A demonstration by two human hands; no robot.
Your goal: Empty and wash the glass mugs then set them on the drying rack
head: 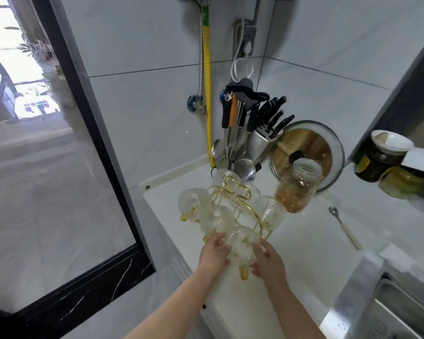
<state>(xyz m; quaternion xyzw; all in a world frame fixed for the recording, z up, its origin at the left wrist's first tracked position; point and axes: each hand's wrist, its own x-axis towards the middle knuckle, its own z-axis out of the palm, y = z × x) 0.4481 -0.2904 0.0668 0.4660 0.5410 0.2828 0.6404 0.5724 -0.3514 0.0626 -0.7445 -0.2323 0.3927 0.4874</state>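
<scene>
A gold wire drying rack (pixel 240 192) stands on the white counter (pixel 301 243), with several textured glass mugs hanging upside down on its arms. The nearest glass mug (pixel 241 243), with a yellow handle pointing down toward me, sits at the rack's front. My left hand (pixel 214 250) holds that mug's left side with curled fingers. My right hand (pixel 269 261) cups its right side near the yellow handle. Other mugs hang at the left (pixel 194 204) and right (pixel 269 211) of the rack.
A glass jar (pixel 298 185) with brownish contents stands right of the rack. Behind it are a knife block (pixel 262 140), hanging utensils (pixel 238 133) and a glass pot lid (pixel 309 152). A spoon (pixel 345 227) lies on the counter. The steel sink (pixel 387 302) is at bottom right.
</scene>
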